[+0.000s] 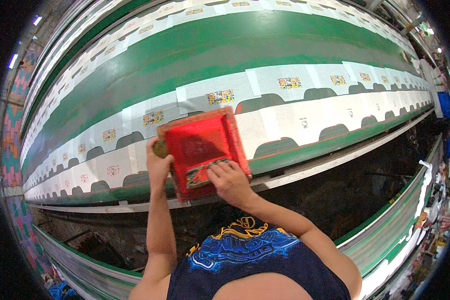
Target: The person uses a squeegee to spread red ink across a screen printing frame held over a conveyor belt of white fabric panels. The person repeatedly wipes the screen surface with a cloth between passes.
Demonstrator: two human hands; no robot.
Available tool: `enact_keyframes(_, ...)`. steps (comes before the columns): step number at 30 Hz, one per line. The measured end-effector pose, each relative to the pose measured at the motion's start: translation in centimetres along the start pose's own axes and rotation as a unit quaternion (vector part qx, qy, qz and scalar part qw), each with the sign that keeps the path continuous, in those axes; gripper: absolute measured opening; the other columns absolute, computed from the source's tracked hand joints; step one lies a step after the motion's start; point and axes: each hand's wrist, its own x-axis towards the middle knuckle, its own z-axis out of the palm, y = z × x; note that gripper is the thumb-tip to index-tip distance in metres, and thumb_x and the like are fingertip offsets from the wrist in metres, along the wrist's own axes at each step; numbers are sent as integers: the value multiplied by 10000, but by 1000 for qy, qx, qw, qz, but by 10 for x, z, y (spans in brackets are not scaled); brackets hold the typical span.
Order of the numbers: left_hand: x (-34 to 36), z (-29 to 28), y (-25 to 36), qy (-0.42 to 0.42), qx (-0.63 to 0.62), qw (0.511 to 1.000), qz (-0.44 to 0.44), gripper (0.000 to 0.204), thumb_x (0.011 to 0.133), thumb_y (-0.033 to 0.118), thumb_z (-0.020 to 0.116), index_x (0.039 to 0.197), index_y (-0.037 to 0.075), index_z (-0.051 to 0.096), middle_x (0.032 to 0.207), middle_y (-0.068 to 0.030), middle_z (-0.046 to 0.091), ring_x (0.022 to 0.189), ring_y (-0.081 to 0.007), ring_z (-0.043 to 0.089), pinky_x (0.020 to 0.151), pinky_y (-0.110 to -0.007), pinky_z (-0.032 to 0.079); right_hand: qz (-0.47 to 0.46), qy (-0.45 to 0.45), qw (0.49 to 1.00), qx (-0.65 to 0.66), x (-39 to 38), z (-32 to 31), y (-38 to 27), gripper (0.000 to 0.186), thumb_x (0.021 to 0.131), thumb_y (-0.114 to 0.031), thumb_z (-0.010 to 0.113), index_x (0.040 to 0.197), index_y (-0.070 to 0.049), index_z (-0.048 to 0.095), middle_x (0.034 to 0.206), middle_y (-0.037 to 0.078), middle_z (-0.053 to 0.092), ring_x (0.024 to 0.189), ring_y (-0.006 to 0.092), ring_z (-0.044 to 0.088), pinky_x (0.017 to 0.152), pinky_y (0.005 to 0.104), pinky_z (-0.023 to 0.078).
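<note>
A red-inked screen-printing frame (197, 137) rests over a row of pale fabric pieces on the long printing table. My left hand (159, 160) is closed on the frame's left edge, at a dark olive patch. Inside the frame's near part, my right hand (227, 182) grips an ink-smeared squeegee (197, 175), fingers wrapped over its top. Along the table run pale pieces with colourful printed patches (220, 97), and a nearer strip of cream pieces (302, 112) with small faint prints.
The green table (265, 40) curves across the view with more pale pieces on its far side. A white rail (335, 160) edges it, above a dark gap. Lower green tables (385, 235) run behind me. A colourful tiled wall (20, 110) stands left; blue drums (445, 105) stand right.
</note>
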Motion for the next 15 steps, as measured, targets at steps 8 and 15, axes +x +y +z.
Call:
enact_keyframes(8,-1,-28,0,28,-16,999,-23,732,673,-10,711,1376,103,544,1232,-131,678,1162,-280,656,1027,-378,510,-28,26,999,18,13,19,-19,227,873,-170,598,1058,-55,661,1104,91,670,1064,251,634,926,423,483)
enact_keyframes(15,1,64,15,-27,32,999,25,716,687,28,728,1373,121,547,1225,-162,694,1177,-307,671,1027,-392,515,27,14,999,-23,-25,-18,37,258,805,-124,638,1054,-60,658,1095,80,671,1074,262,638,937,437,481)
